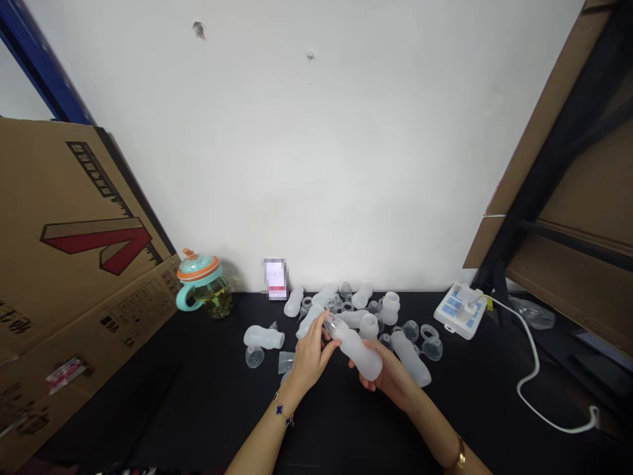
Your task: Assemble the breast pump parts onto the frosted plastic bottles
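Note:
A frosted white baby bottle (359, 355) is held tilted above the black table between my two hands. The fingers of my left hand (310, 355) close round its upper end, where a clear cap-like piece (331, 323) sits; how far that piece is seated I cannot tell. My right hand (388, 377) grips the lower body from beneath and the right. Close to my right hand lies another frosted bottle (411, 359). Left of my left hand are a lying bottle (264, 337) and a clear dome (254, 357). A clear cup-like piece (285, 361) is partly hidden by that hand.
Several more bottles, rings and clear domes (410, 329) are scattered behind my hands. A teapot-like jug (205, 287) and a phone-like upright panel (275, 278) stand at the back. To the right are a power strip (459, 310) and its white cable (535, 356). Cardboard (74, 264) flanks the table's left.

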{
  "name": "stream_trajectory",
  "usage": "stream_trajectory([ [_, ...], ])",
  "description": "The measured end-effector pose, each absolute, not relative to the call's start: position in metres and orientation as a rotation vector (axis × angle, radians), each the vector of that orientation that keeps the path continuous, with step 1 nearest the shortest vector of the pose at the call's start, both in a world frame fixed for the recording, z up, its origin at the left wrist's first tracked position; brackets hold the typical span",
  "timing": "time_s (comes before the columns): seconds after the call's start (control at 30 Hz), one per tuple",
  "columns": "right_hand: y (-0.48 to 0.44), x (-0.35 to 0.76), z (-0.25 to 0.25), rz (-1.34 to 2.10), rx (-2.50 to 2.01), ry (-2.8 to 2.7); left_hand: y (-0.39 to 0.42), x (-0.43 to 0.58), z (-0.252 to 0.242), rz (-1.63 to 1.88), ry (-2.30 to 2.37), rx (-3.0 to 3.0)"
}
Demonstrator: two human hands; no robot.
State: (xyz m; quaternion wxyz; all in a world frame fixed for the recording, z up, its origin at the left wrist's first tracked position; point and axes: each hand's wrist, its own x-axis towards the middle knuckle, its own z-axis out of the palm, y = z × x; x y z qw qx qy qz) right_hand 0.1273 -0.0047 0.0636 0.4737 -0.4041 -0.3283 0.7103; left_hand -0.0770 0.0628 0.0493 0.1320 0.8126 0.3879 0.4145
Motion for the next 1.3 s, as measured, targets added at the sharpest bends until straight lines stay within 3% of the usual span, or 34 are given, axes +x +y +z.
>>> stream_trajectory([
  [0.3,-0.002,0.126,0.059,1.648,-1.029,-0.872,0.059,-0.076,0.055,1.274,1.084,2.296],
  [0.93,-0.003,0.123,0.057,0.637,-1.247,-1.457,0.060,-0.072,0.056,1.095,1.433,2.175],
  [1.3,-0.003,0.122,0.052,0.721,-1.258,-1.468,0.062,-0.071,0.053,1.151,1.468,2.185],
])
